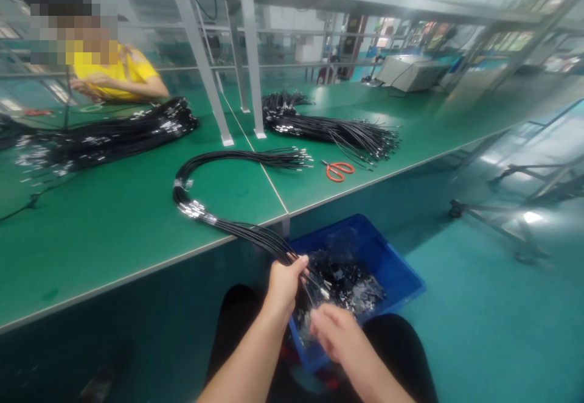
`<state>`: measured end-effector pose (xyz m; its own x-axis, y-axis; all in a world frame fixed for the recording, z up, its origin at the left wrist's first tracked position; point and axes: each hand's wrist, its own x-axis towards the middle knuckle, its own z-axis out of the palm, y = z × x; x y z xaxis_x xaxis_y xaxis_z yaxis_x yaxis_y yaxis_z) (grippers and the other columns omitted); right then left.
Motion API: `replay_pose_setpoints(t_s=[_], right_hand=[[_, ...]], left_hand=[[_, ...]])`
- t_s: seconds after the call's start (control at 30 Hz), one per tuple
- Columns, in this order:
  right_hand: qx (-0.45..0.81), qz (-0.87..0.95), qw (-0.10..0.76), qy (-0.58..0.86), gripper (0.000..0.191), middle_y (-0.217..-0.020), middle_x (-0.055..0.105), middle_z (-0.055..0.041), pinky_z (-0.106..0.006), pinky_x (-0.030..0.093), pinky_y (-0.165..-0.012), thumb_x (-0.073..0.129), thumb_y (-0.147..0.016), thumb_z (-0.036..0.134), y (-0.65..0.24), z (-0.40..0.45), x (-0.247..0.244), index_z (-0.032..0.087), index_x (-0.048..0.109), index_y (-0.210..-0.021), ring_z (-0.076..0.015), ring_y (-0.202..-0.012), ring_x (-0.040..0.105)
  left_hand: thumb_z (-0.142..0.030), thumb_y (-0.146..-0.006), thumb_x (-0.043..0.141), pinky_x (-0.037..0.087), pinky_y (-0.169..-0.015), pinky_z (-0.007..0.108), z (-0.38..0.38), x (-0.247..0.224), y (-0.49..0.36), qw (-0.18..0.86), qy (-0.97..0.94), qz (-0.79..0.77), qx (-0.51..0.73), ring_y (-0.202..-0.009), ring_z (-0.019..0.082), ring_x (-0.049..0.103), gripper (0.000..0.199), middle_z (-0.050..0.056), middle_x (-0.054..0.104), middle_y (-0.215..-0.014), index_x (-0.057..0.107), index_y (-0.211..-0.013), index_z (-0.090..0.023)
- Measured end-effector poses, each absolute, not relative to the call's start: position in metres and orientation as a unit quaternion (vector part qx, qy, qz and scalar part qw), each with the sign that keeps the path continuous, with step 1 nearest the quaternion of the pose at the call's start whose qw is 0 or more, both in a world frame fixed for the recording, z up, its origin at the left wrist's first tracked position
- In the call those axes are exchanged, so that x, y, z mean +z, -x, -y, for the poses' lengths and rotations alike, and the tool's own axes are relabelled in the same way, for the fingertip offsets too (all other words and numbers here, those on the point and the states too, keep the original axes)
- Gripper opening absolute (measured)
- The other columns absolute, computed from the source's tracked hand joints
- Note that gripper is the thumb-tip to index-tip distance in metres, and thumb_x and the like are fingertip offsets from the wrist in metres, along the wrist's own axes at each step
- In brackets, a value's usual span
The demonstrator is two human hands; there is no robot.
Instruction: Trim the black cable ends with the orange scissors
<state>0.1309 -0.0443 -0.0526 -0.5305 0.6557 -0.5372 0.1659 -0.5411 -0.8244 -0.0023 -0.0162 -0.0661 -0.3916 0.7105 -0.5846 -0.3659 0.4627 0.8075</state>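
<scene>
A bundle of thin black cables (255,233) runs off the table edge into my left hand (286,281), whose fingers are wrapped round it. The bundle bends in a curve on the green table and carries clear wraps and shiny metal ends partway along. Beyond my left hand the loose cable ends fan out over the blue bin. My right hand (333,330) is just below these ends with its fingers curled together; a cable end seems to reach them, but blur hides what they pinch.
Under the ends stands a blue bin (399,278) with plastic scraps and black bits. Orange-handled scissors (340,170) lie on the green table (137,220). Larger cable bundles (333,130) lie behind, near metal posts (252,56). A person in yellow (132,74) works across the table.
</scene>
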Motion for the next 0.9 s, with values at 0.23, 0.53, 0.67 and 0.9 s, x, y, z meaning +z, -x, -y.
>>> replay_pose_setpoints(t_s=[0.23,0.53,0.67,0.9], right_hand=[[0.752,0.42,0.196,0.469,0.043,-0.04,0.031,0.0095,-0.026,0.008,-0.043,0.058,-0.074,0.053,-0.149,0.046,-0.061,0.02,0.043,-0.05,-0.0055,-0.039,0.019],[0.768,0.379,0.243,0.455,0.043,-0.041,0.036,0.0089,-0.024,0.01,-0.044,0.067,-0.069,0.053,-0.131,0.043,-0.064,0.019,0.047,-0.055,-0.0057,-0.041,0.024],[0.786,0.35,0.249,0.446,0.041,-0.042,0.038,0.008,-0.023,0.009,-0.043,0.068,-0.069,0.051,-0.134,0.034,-0.061,0.018,0.048,-0.055,-0.0051,-0.041,0.024],[0.809,0.308,0.265,0.425,0.033,-0.045,0.04,0.0075,-0.023,0.014,-0.044,0.068,-0.071,0.04,-0.147,0.028,-0.053,0.019,0.047,-0.057,-0.0051,-0.041,0.024]], left_hand=[[-0.026,-0.09,0.057,0.055,-0.067,0.033,0.018,-0.058,0.006,0.572,-0.111,-0.633,0.51,-0.079,0.016,0.064,0.022,0.006,0.064,-0.101,0.059,-0.107,-0.014],[-0.022,-0.078,0.069,0.04,-0.042,0.018,0.02,-0.051,0.013,0.596,-0.115,-0.564,0.559,-0.04,0.005,0.047,0.015,-0.007,0.054,-0.051,0.061,-0.071,-0.012],[-0.027,-0.058,0.082,0.048,-0.052,0.023,0.027,-0.046,0.023,0.642,-0.14,-0.529,0.538,-0.052,0.013,0.06,0.025,0.001,0.066,-0.057,0.068,-0.069,-0.01],[-0.024,-0.05,0.084,0.047,-0.052,0.023,0.037,-0.044,0.029,0.66,-0.167,-0.501,0.535,-0.048,0.011,0.057,0.023,0.001,0.065,-0.051,0.067,-0.058,-0.011]])
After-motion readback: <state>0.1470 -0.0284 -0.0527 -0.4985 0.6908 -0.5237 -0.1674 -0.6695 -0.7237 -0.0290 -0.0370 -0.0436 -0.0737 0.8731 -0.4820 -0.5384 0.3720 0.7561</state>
